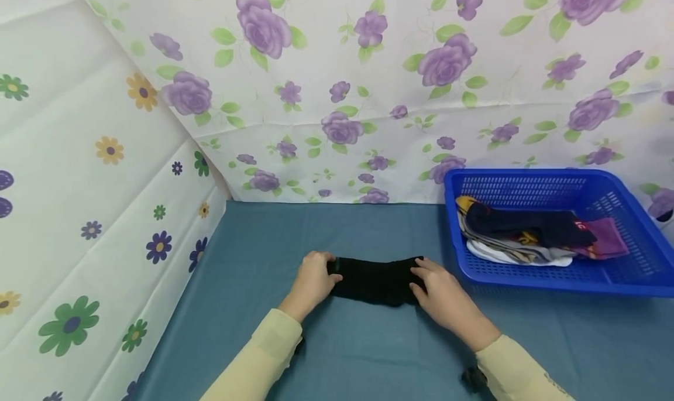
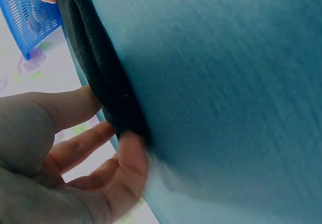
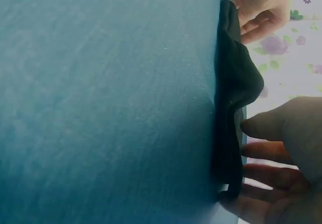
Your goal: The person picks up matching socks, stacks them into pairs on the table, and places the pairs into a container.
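Note:
A black sock (image 1: pixel 375 280), folded into a flat strip, lies crosswise on the blue-green cloth in front of me. My left hand (image 1: pixel 315 278) pinches its left end between thumb and fingers; the left wrist view shows those fingers (image 2: pixel 132 158) bent at the sock's tip. At the other end, my right hand (image 1: pixel 441 292) rests with spread fingers on the fabric. From the right wrist, the sock (image 3: pixel 236 78) shows a raised hump midway, and the right thumb (image 3: pixel 261 126) touches its upper side.
At the right stands a blue perforated basket (image 1: pixel 558 285) with several folded socks (image 1: pixel 526 225) in dark, grey, white and purple. The blue-green cloth (image 1: pixel 358 348) covers the table. Flowered sheets (image 1: pixel 316 126) hang behind it and on the left.

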`<state>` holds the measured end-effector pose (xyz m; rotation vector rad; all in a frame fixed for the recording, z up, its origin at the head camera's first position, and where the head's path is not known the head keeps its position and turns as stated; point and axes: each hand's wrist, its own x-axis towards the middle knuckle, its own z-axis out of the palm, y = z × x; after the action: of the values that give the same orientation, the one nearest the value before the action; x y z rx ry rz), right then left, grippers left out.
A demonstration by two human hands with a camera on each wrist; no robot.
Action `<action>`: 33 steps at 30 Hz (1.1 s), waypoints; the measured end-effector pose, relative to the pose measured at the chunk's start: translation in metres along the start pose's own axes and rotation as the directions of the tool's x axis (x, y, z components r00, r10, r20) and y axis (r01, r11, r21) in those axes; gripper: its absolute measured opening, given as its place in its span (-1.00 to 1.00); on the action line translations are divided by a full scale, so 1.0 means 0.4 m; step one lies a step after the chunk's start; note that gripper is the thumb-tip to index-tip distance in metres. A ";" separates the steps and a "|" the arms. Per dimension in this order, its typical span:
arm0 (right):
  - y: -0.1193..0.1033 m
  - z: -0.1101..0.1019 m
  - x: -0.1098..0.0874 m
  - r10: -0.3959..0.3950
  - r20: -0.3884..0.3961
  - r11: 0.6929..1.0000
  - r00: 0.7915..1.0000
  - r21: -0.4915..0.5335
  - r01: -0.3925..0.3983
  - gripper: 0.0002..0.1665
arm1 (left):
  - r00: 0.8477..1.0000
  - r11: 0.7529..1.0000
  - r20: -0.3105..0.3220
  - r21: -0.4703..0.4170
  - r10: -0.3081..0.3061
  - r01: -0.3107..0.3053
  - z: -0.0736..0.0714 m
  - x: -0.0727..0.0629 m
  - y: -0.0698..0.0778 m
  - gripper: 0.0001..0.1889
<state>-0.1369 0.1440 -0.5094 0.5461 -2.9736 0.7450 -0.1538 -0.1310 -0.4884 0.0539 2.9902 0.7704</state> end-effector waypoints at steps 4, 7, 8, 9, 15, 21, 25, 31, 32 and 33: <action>-0.011 0.000 -0.002 0.069 -0.059 0.997 0.996 0.028 -0.068 -0.46 | 1.000 0.997 0.016 0.078 0.002 -0.003 -0.004 0.001 0.001 -0.52; -0.018 -0.001 -0.002 0.137 -0.122 0.991 0.983 0.030 -0.134 -0.39 | 1.000 0.993 0.024 0.120 -0.015 0.012 -0.012 0.003 0.000 -0.49; -0.019 -0.003 -0.001 0.161 -0.138 0.987 0.977 0.032 -0.158 -0.37 | 0.999 0.992 0.030 0.123 -0.025 0.021 -0.015 0.005 -0.001 -0.49; -0.019 -0.005 0.000 0.183 -0.148 0.983 0.972 0.034 -0.180 -0.35 | 0.999 0.993 0.037 0.118 -0.033 0.028 -0.018 0.007 -0.002 -0.49; -0.021 -0.012 0.009 0.264 -0.116 0.964 0.957 0.021 -0.264 -0.50 | 0.993 0.997 0.094 0.028 -0.070 0.068 -0.034 0.022 -0.012 -0.56; -0.020 -0.002 0.016 0.308 -0.051 0.951 0.950 0.025 -0.307 -0.63 | 0.970 0.989 0.194 0.012 -0.149 0.149 -0.043 0.029 -0.021 -0.51; -0.018 0.008 0.021 0.311 -0.032 0.950 0.950 0.018 -0.311 -0.64 | 0.952 0.982 0.245 -0.003 -0.184 0.190 -0.048 0.033 -0.021 -0.61; -0.021 0.004 0.029 0.336 0.020 0.942 0.942 -0.004 -0.336 -0.46 | 0.954 0.984 0.254 -0.038 -0.158 0.173 -0.051 0.039 -0.025 -0.48; -0.022 0.002 0.030 0.346 0.037 0.938 0.937 -0.005 -0.346 -0.43 | 0.955 0.985 0.254 -0.042 -0.153 0.170 -0.050 0.039 -0.027 -0.47; -0.024 0.000 0.032 0.357 0.055 0.934 0.932 -0.007 -0.357 -0.40 | 0.956 0.985 0.253 -0.043 -0.150 0.166 -0.049 0.039 -0.029 -0.48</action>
<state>-0.1454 0.1319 -0.5037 0.0181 -3.1633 0.7643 -0.1708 -0.1499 -0.4775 -0.0844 2.6928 0.7772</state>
